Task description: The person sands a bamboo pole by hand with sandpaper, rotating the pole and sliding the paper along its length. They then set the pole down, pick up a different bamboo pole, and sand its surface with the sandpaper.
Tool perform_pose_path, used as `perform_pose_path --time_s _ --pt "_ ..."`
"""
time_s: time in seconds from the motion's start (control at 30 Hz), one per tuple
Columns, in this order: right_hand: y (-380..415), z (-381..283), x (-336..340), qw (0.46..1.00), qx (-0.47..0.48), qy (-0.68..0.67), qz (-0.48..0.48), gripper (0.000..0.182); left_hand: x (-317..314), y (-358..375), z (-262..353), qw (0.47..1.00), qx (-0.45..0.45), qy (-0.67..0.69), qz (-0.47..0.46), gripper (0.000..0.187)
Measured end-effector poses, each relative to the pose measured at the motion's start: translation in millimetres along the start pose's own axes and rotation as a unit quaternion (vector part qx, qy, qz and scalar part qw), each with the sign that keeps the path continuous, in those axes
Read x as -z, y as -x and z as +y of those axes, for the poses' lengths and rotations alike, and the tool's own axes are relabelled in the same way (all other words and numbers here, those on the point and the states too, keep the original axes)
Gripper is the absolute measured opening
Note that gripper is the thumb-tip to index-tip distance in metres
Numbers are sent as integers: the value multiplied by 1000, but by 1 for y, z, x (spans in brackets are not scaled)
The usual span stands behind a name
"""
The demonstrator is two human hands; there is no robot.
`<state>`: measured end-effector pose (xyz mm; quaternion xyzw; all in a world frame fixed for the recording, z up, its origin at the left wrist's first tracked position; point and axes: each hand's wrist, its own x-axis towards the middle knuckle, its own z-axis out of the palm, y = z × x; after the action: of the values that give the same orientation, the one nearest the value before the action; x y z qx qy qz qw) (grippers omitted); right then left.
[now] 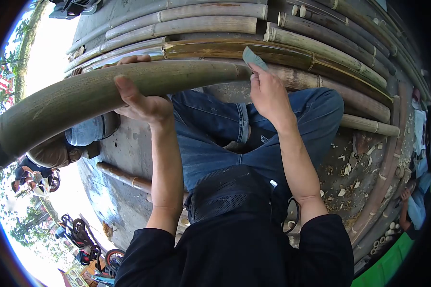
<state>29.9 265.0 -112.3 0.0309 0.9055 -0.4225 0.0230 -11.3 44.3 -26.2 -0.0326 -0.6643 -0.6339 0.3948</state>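
Note:
A thick greenish bamboo pole (pixel 115 86) slants across the view above my lap, its near end large at the far left. My left hand (pixel 146 105) grips it from below, thumb up on the near side and fingertips showing over the top edge. At the pole's right end, my right hand (pixel 270 95) pinches a grey-green piece of sandpaper (pixel 255 60); one flap of it sticks up past the fingers. The thumb and index finger are right by the pole's end, which they partly hide.
Several bamboo poles (pixel 206 26) lie side by side on the ground ahead, including a glossy split one (pixel 268 52). Pale chips (pixel 347 170) litter the floor at right. Another person's boot (pixel 52 153) is under the pole at left. Motorbikes (pixel 81 239) stand behind.

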Motion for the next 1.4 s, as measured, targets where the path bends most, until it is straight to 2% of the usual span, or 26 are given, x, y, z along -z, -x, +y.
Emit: perform_pose_path --time_s 0.07,0.13,0.3,0.37,0.5,0.53,0.57,0.6,0.63,0.67,0.7,0.73,0.8,0.83,0.87,0.9,0.93,1.0,1.03,1.07,1.13,1.17,1.23,1.27,1.33,1.4 --pt "4 -21 -11 979 12 -195 -64 41 -13 11 -11 999 4 2 -42 86" --pt "3 -37 -31 967 173 -179 57 45 -19 21 -21 991 0 -12 -134 97" --pt "-16 -112 9 902 318 -266 121 65 -43 52 -54 977 -3 64 -204 82" --pt "-34 -150 35 863 376 -268 203 68 -47 60 -57 964 4 67 -258 79" --pt "-57 -201 109 851 382 -282 223 56 -57 68 -48 920 18 31 -391 80" --pt "-61 -210 121 827 386 -317 257 59 -66 64 -33 920 13 35 -391 80" --pt "-92 -201 119 788 423 -343 286 49 -77 61 -17 956 -49 -69 -281 81" --pt "-105 -192 133 763 464 -251 373 44 -86 59 3 966 -108 -169 -162 82" --pt "-81 -191 146 759 435 -217 434 44 -84 68 23 980 -69 -148 -114 76" --pt "-77 -189 170 814 291 -359 352 43 -72 84 24 991 -25 -85 -97 78" --pt "-78 -178 183 777 324 -401 362 44 -58 108 27 990 110 3 -85 77" --pt "-81 -159 195 778 326 -402 356 44 -49 124 27 964 239 91 -71 76" --pt "-87 -105 212 742 220 -547 320 48 -32 124 18 827 496 243 -107 82" --pt "-87 -79 213 715 159 -611 301 50 -34 114 16 792 508 329 -89 90" --pt "-85 -63 208 683 97 -669 278 53 -33 100 1 784 454 406 -119 98" --pt "-76 -60 194 690 38 -659 299 57 -34 85 -14 769 403 493 -65 109" --pt "-64 -59 176 693 -19 -646 320 62 -37 57 6 827 340 446 -49 109" --pt "-53 -28 127 653 -66 -695 294 55 -35 17 26 844 321 424 78 79" --pt "-41 -24 105 645 -83 -712 267 55 -27 0 28 877 289 371 96 61" --pt "-27 -20 85 634 -101 -728 239 54 -12 -11 33 874 260 405 60 47" --pt "-5 2 48 630 -101 -758 133 53 5 -32 49 888 225 398 38 42" --pt "5 19 29 627 -106 -760 134 53 11 -39 59 890 227 393 36 42" --pt "21 49 12 662 -123 -738 -37 53 19 -54 78 929 194 314 32 40" --pt "26 58 13 661 -123 -739 -37 53 26 -63 86 929 195 312 31 40" --pt "36 64 28 773 -187 -594 -120 45 41 -78 101 926 186 328 -11 38" --pt "39 82 47 844 -222 -476 -108 36 48 -91 116 932 179 314 -35 39"
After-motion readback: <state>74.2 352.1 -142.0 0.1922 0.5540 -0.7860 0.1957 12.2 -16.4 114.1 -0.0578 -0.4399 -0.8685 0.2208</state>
